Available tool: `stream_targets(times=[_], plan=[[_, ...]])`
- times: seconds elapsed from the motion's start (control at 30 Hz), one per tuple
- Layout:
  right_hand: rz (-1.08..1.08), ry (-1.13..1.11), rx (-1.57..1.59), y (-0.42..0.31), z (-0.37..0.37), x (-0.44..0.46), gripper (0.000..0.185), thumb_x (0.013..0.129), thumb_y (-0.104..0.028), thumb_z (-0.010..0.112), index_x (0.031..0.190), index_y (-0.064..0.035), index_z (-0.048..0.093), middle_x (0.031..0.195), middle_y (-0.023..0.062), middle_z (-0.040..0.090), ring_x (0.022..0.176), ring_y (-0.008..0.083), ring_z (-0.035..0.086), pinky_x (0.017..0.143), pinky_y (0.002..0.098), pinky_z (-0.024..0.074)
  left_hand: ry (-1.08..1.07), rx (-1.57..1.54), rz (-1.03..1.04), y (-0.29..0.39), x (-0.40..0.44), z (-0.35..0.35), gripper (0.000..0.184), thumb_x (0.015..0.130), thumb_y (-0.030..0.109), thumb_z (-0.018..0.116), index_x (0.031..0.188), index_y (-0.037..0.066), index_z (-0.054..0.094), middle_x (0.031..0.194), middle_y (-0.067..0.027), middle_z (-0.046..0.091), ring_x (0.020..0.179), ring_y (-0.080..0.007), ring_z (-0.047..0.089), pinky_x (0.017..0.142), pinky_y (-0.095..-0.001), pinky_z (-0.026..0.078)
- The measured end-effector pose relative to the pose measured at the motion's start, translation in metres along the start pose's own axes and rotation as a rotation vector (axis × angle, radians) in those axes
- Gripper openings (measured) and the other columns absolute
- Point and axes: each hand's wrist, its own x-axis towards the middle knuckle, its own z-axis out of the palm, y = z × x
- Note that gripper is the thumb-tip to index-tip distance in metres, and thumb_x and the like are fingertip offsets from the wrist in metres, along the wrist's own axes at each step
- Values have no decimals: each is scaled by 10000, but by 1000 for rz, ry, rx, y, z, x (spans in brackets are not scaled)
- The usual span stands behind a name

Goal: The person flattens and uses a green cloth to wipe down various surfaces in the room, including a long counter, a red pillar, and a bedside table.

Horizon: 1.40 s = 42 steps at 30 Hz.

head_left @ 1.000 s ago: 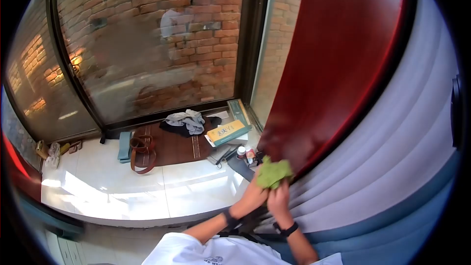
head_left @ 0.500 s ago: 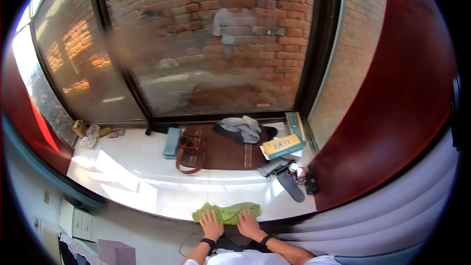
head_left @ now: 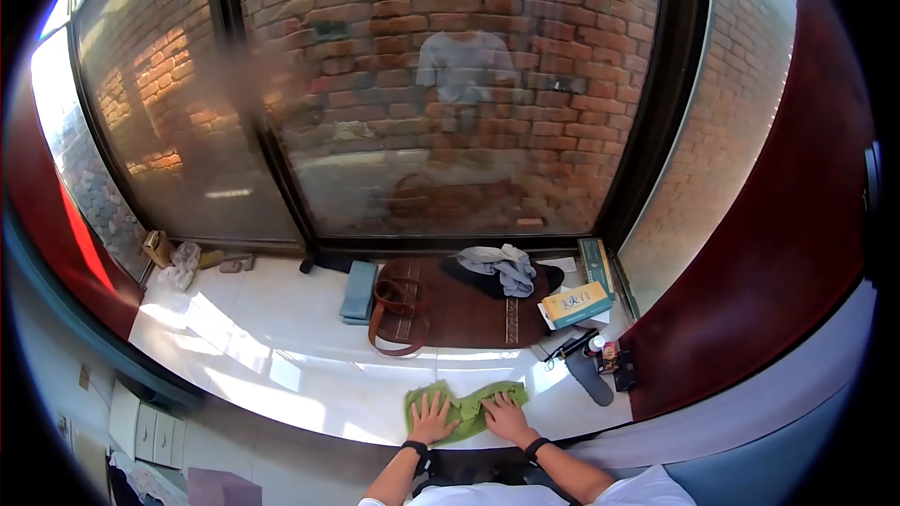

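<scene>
A green cloth (head_left: 462,410) lies wrinkled on the white ledge (head_left: 347,384), close to its front edge. My left hand (head_left: 431,420) rests flat on the cloth's left part with its fingers spread. On the right part lies my right hand (head_left: 507,418), its fingers apart and slightly bent, with a fold of cloth by the fingertips. Both palms face down. A dark band circles each wrist.
Behind the cloth sits a brown bag (head_left: 459,319) with grey clothing (head_left: 504,267) on top. A blue folded item (head_left: 359,292) is beside it. To the right are a yellow-and-green box (head_left: 576,305), a dark grey flat item (head_left: 591,380) and small bottles. Tall window panes rise behind.
The green cloth is spread wider from front to back than before, and my hands rest further onto it. The whole view has shifted, so the ledge's things appear lower and more to the right.
</scene>
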Motion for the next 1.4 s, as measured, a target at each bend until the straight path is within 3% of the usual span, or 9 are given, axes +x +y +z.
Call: stream_targets(times=[0.2, 0.47, 0.57, 0.7, 0.77, 0.93, 1.13, 1.2, 1.4], plan=[[146, -78, 29, -39, 13, 40, 509, 880, -280, 574, 1361, -116, 543, 1302, 273, 533, 1251, 460, 480, 1026, 537, 402, 246, 133, 160, -30, 53, -19, 583, 897, 469, 569, 1397, 171, 527, 1603, -67, 271, 1485, -344, 187, 1154, -640, 124], [43, -149, 158, -64, -9, -61, 551, 920, -243, 546, 1450, -121, 452, 1393, 305, 475, 1303, 484, 439, 1073, 503, 392, 259, 124, 155, -19, -18, -6, 617, 920, 449, 541, 1486, 231, 427, 1572, -85, 331, 1455, -365, 256, 1136, -664, 137], [313, -201, 361, -53, -19, -72, 596, 947, -248, 536, 1498, -102, 362, 1423, 334, 432, 1363, 482, 368, 1124, 461, 350, 242, 132, 236, -26, -32, -5, 613, 928, 469, 530, 1489, 246, 424, 1569, -86, 339, 1454, -363, 262, 1137, -659, 140], [338, -23, 251, -27, 10, -28, 605, 958, -275, 529, 1481, -23, 360, 1486, 280, 384, 1405, 474, 298, 1162, 508, 247, 258, 116, 309, -36, -4, -27, 618, 932, 485, 522, 1492, 247, 421, 1565, -92, 348, 1458, -362, 255, 1140, -653, 139], [344, 21, 148, -25, 23, -1, 607, 946, -280, 538, 1452, 15, 379, 1489, 249, 389, 1402, 469, 294, 1150, 576, 219, 342, 98, 227, -45, 21, -31, 620, 930, 484, 525, 1491, 240, 424, 1562, -105, 353, 1460, -371, 247, 1139, -653, 133], [278, -31, 73, -58, 34, 11, 604, 944, -294, 535, 1449, 0, 385, 1484, 222, 401, 1404, 445, 305, 1133, 611, 221, 445, 122, 102, -61, 24, -37, 616, 930, 452, 533, 1490, 218, 429, 1571, -127, 323, 1457, -403, 231, 1133, -669, 122], [88, -66, 47, -66, 25, -49, 612, 946, -322, 531, 1461, -25, 384, 1483, 201, 410, 1395, 431, 333, 1135, 600, 230, 264, 128, 195, -72, -49, -18, 633, 939, 459, 516, 1514, 227, 384, 1574, -108, 324, 1456, -385, 248, 1138, -661, 131], [154, -73, 18, -61, 24, -56, 604, 935, -324, 535, 1454, -41, 408, 1468, 172, 436, 1389, 404, 351, 1129, 583, 251, 218, 112, 251, -73, -62, -18, 647, 943, 467, 508, 1525, 230, 358, 1573, -101, 328, 1455, -372, 259, 1140, -655, 140], [362, 156, -129, -75, 41, 15, 549, 921, -273, 561, 1393, -16, 452, 1379, 211, 480, 1311, 447, 410, 1072, 653, 280, 285, 64, 224, -71, 4, -32, 657, 937, 465, 523, 1527, 229, 357, 1583, -108, 310, 1468, -381, 226, 1138, -663, 135]])
